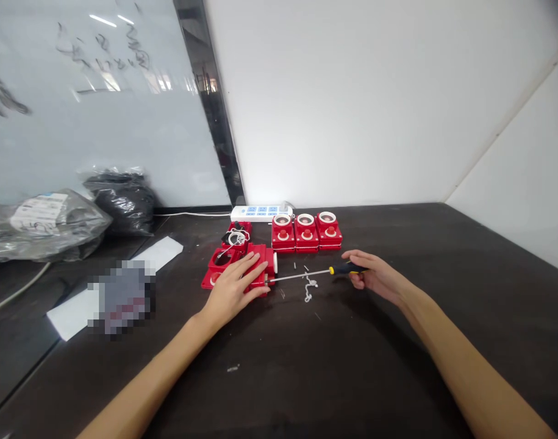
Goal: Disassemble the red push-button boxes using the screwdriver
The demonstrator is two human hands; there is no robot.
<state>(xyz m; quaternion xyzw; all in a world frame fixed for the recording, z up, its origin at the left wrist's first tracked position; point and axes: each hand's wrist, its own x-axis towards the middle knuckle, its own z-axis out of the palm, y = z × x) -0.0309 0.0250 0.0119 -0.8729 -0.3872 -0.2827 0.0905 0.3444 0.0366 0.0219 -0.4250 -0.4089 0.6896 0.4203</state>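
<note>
My left hand (235, 285) lies on a red plastic box (261, 266) on the dark table (333, 366), fingers pressed around its top and near side. My right hand (374, 274) is closed on the black and yellow handle of a screwdriver (316, 274). The screwdriver lies level, its metal tip at the right side of the red box. Small screws (300, 267) and a bit of white cord (310, 289) lie under the shaft. An opened red box half (220, 263) sits just left of my left hand.
Three red boxes with round white tops (306, 231) stand in a row behind, with a white power strip (259, 212) at the wall. Another opened red part (236, 235), grey and black plastic bags (68, 216) and white paper (162, 251) lie to the left.
</note>
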